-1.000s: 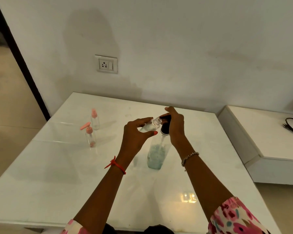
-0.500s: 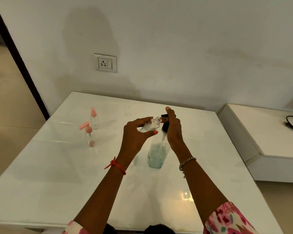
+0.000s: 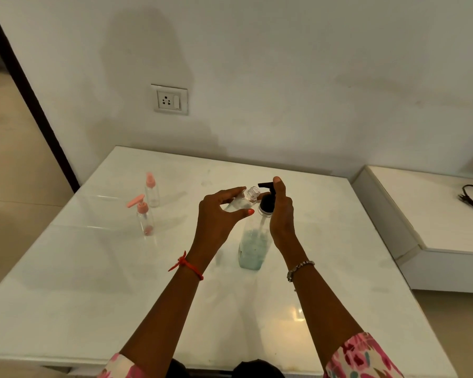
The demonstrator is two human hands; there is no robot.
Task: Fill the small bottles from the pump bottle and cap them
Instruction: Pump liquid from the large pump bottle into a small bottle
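Between my hands, my left hand [image 3: 216, 216] pinches the tilted, uncapped small bottle [image 3: 243, 200], its mouth at the nozzle of the pump bottle [image 3: 253, 246], which has bluish liquid low inside. My right hand [image 3: 283, 214] curls round the pump head. Left of the grip, a pink-pump bottle [image 3: 144, 216] and a pink-capped bottle [image 3: 151, 190] stand on the table [image 3: 93, 282].

Table [image 3: 93, 282]: glossy white, smooth, reflective.
Pump bottle [image 3: 253, 246]: clear plastic; black plastic pump.
Held bottle [image 3: 241, 203]: clear glossy plastic.
Capped bottles [image 3: 145, 223]: clear plastic, pink plastic tops.
Wall [image 3: 311, 77]: matt white paint.
Sleeve [image 3: 361, 356]: printed cloth.
Bracelet [image 3: 299, 268]: shiny metal beads.
Wrist thread [image 3: 187, 266]: red cord.
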